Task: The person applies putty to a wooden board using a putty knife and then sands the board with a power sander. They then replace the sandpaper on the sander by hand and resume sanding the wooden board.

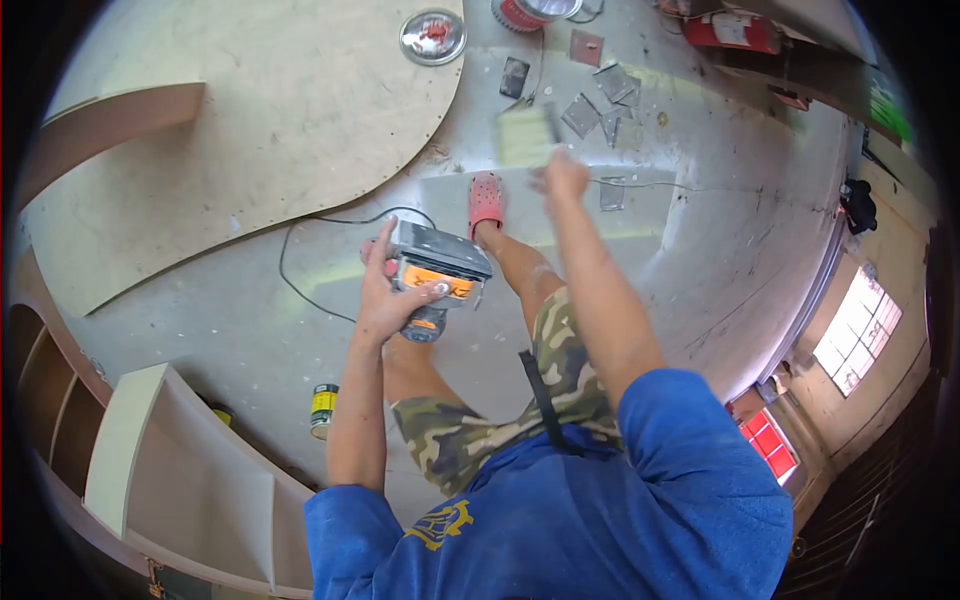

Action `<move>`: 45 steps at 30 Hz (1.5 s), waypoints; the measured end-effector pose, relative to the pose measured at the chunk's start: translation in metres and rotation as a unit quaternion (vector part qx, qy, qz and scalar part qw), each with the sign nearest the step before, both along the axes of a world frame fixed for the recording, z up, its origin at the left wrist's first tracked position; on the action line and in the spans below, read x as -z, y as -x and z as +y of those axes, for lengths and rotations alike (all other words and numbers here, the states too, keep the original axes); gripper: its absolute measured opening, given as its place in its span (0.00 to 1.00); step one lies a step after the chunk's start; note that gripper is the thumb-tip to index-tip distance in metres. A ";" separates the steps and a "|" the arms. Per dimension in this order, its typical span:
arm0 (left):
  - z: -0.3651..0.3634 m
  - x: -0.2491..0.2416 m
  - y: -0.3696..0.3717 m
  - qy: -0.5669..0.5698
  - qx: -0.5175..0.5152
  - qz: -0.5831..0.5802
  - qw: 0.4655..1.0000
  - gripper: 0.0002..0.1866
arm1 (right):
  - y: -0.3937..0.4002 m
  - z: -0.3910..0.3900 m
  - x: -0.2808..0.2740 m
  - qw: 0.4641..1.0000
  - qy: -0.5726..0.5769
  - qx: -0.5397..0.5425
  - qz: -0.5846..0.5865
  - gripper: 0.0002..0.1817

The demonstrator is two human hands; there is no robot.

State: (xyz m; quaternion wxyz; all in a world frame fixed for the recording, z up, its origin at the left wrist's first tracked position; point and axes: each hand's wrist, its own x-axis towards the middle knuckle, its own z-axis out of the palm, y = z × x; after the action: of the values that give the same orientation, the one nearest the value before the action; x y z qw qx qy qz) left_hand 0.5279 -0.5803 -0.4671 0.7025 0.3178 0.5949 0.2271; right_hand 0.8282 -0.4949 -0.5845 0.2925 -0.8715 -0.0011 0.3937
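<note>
My left hand (pixel 383 290) is wrapped around an electric sander (pixel 440 262), a dark dusty tool with an orange label. The sander's flat pad faces up and away from me, and a black cord (pixel 283 262) trails from it along the floor. Stretched forward, my right hand (pixel 565 180) is blurred by motion. At its fingertips is a pale green square sheet (pixel 525 137), also smeared, which looks like sandpaper. Beyond it on the floor lie several grey worn square sheets (pixel 582 115).
A large curved wooden panel (pixel 300 110) spreads over the left, with a round metal lid (pixel 433 37) on it. Beyond stands a red can (pixel 520 14). A small yellow-labelled can (pixel 323 410) is near a white curved cabinet (pixel 200 470). A thin wire (pixel 650 184) crosses the floor.
</note>
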 end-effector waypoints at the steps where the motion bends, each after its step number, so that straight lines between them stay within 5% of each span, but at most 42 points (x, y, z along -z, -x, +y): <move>1: 0.005 0.017 -0.002 0.010 -0.004 0.000 1.000 0.58 | -0.030 0.011 0.021 1.000 -0.013 -0.014 -0.001 0.26; 4: 0.028 0.070 0.002 0.026 -0.220 -0.056 0.973 0.48 | -0.120 0.033 0.082 0.998 -0.028 0.052 0.023 0.30; 5: 0.033 0.103 0.009 0.022 -0.256 -0.023 0.966 0.44 | -0.153 0.032 0.111 0.967 0.083 -0.148 -0.191 0.32; 6: 0.050 0.152 0.013 0.042 -0.283 -0.013 0.958 0.40 | -0.174 0.033 0.153 0.838 0.190 -0.337 -0.386 0.34; 7: 0.072 0.179 0.020 0.054 -0.306 -0.001 0.950 0.36 | -0.172 0.039 0.170 0.838 0.188 -0.335 -0.388 0.34; 9: 0.096 0.226 0.023 0.014 -0.338 -0.012 0.941 0.30 | -0.149 0.061 0.203 0.790 0.062 -0.530 -0.302 0.36; 13: 0.120 0.286 0.031 0.001 -0.338 -0.071 0.938 0.23 | -0.107 0.109 0.294 0.818 0.030 -0.505 -0.272 0.37; 14: 0.121 0.299 0.033 0.014 -0.325 -0.051 0.944 0.22 | -0.104 0.125 0.314 0.823 0.093 -0.498 -0.259 0.46; 18: 0.124 0.329 0.041 0.051 -0.329 -0.029 0.943 0.31 | -0.104 0.152 0.376 0.815 0.112 -0.504 -0.262 0.48; 23: 0.121 0.326 0.053 0.109 -0.172 0.209 0.956 0.45 | -0.096 0.143 0.370 0.840 0.110 -0.471 -0.245 0.49; 26: 0.123 0.326 0.060 0.052 -0.057 0.321 0.944 0.46 | -0.092 0.119 0.332 0.778 0.078 -0.535 -0.321 0.41; 31: 0.137 0.280 0.064 0.033 0.001 0.321 0.946 0.50 | -0.087 0.106 0.259 0.754 -0.143 -0.530 -0.362 0.32; 33: 0.150 0.279 0.060 -0.057 0.023 0.538 0.841 0.55 | -0.081 0.125 0.209 0.755 -0.302 -0.574 -0.102 0.35; 35: 0.162 0.232 0.039 -0.213 0.018 0.366 0.906 0.58 | -0.044 0.131 0.145 0.670 -0.371 -0.639 -0.074 0.36; 36: 0.165 0.208 0.023 -0.277 0.020 0.233 0.932 0.56 | -0.023 0.135 0.120 0.661 -0.331 -0.657 0.145 0.35; 37: 0.169 0.200 0.012 -0.283 0.024 0.226 0.932 0.56 | -0.001 0.140 0.098 0.620 -0.277 -0.642 0.357 0.34; 39: 0.174 0.188 -0.001 -0.442 0.063 -0.063 0.892 0.50 | 0.046 0.141 0.060 0.540 -0.253 -0.685 0.419 0.29; 41: 0.176 0.169 0.004 -0.387 0.016 -0.080 0.918 0.44 | 0.084 0.158 0.053 0.447 -0.293 -0.781 0.324 0.29; 44: 0.168 0.167 0.021 -0.417 -0.176 -0.145 0.880 0.38 | 0.116 0.158 0.034 0.505 -0.295 -0.743 0.324 0.27; 45: 0.165 0.163 0.026 -0.401 -0.233 -0.136 0.875 0.36 | 0.125 0.151 0.029 0.593 -0.322 -0.670 0.308 0.27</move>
State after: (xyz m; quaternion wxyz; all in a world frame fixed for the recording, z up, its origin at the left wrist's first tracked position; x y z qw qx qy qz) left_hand 0.5019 -0.4154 -0.6297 0.5155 0.3907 0.4082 0.6442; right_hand 0.7028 -0.3441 -0.6130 0.1908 -0.3009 -0.6213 0.6978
